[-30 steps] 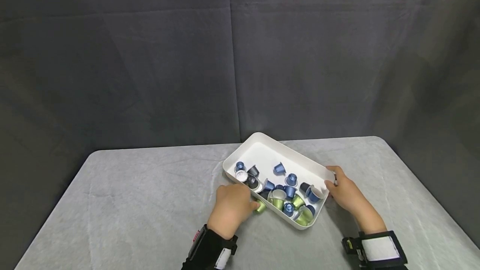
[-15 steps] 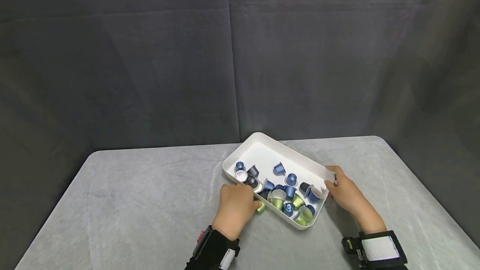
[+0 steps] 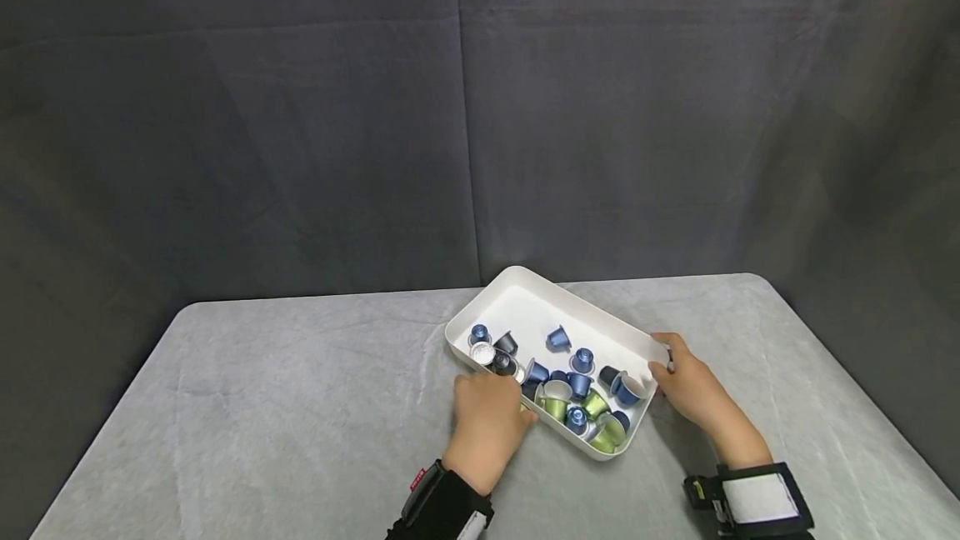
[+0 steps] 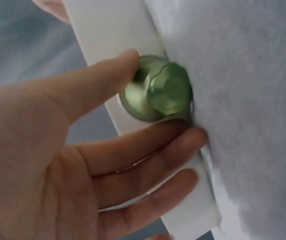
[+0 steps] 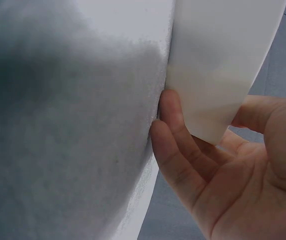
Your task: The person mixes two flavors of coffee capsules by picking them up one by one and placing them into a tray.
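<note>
A white tray [image 3: 525,300] lies askew on the grey table and holds several blue, dark and green coffee capsules [image 3: 581,394]. My left hand [image 3: 491,422] is at the tray's near left wall. In the left wrist view its thumb [image 4: 98,82] and fingers [image 4: 148,155] pinch a green capsule [image 4: 159,92] against the outside of the tray wall [image 4: 108,30]. The head view hides that capsule behind the hand. My right hand [image 3: 686,386] grips the tray's right corner. In the right wrist view the tray wall [image 5: 218,60] sits between its fingers [image 5: 175,145] and thumb.
The grey cloth-covered table [image 3: 300,407] spreads wide to the left of the tray, with its rounded edges in view at left, right and back. A dark grey curtain [image 3: 300,123] hangs right behind the table.
My left hand has slid right and toward me along the tray's near wall, and now covers the green capsule that showed at its fingertips before. The right hand and tray stay put.
</note>
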### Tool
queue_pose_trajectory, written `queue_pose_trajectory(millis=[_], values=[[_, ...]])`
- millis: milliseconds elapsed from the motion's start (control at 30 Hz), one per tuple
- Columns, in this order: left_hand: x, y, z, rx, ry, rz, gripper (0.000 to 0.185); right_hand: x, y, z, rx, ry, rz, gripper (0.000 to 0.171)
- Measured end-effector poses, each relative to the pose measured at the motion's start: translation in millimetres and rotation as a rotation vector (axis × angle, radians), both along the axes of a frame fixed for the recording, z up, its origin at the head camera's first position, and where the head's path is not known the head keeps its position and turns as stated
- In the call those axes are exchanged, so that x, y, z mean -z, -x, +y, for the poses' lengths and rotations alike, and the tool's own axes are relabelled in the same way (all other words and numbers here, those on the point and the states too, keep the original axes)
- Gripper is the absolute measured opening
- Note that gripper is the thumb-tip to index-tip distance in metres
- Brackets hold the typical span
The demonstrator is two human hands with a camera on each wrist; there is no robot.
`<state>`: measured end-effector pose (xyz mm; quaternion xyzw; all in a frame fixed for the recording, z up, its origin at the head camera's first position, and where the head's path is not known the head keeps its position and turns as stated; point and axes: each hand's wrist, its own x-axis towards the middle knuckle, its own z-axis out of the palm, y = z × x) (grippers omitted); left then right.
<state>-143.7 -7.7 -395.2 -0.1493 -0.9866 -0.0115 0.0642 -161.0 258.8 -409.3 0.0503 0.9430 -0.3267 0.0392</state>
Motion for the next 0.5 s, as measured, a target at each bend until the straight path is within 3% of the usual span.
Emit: queue_pose_trajectory(millis=[200, 500], values=[[3.3, 0.1, 3.7, -0.045, 0.002, 0.014, 0.044, 0.5, 0.5, 0.1, -0.001, -0.007, -0.001, 0.049], [2.2, 4.9, -4.9, 0.009, -0.089, -0.023, 0.041, 1.0, 1.2, 0.4, 0.003, -0.015, -0.001, 0.049]])
